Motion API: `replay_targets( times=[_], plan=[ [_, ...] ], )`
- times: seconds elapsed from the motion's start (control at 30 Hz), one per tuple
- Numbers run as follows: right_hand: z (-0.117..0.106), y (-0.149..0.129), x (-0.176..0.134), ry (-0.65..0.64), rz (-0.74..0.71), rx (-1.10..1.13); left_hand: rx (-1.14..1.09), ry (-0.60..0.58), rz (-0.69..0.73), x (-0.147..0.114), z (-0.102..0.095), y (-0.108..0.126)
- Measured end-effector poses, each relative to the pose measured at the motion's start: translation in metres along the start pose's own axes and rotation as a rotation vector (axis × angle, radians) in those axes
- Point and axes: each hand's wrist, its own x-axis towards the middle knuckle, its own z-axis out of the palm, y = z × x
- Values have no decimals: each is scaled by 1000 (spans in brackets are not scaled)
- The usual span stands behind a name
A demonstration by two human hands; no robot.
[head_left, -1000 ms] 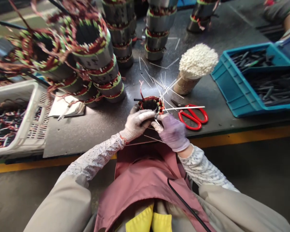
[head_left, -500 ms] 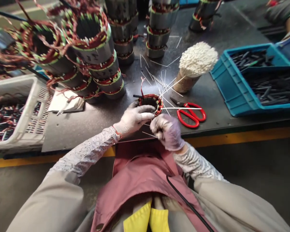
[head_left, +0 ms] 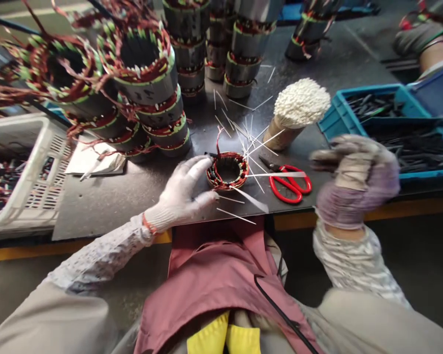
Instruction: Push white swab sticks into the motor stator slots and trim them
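Observation:
A small motor stator with reddish windings rests on the dark table near its front edge. Thin white strips stick out from its right and front sides. My left hand, in a white glove, is at its left with thumb and fingers apart; the fingertips reach its rim, though firm contact is unclear. My right hand, gloved and raised in front of the blue bins, has curled fingers; anything inside them is hidden. Red-handled scissors lie between this hand and the stator.
Stacked stators stand at the left and back. A bundle of white sticks stands behind the scissors, with loose sticks scattered nearby. Blue bins hold black pieces; a white basket holds wires. Another person's gloved hand is far right.
My right hand has left the stator's front and swung up to the right. My left hand has shifted left and spread, uncovering the stator. A white strip now shows at the stator's front.

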Motion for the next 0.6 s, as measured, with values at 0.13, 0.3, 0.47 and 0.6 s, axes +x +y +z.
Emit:
replay_targets(
  times=[0.13,0.3,0.47,0.6],
  plan=[
    [-27,38,-15,-228,65,-655,206,-132,81,14,3,7],
    [-11,28,4,-731,240,-1076,415,-198,150,22,32,0],
    [-14,7,-45,-738,130,-1043,384,-108,88,-5,37,-3],
    [5,-2,-90,-565,-160,-765,369,-93,76,-12,37,-2]
  ],
)
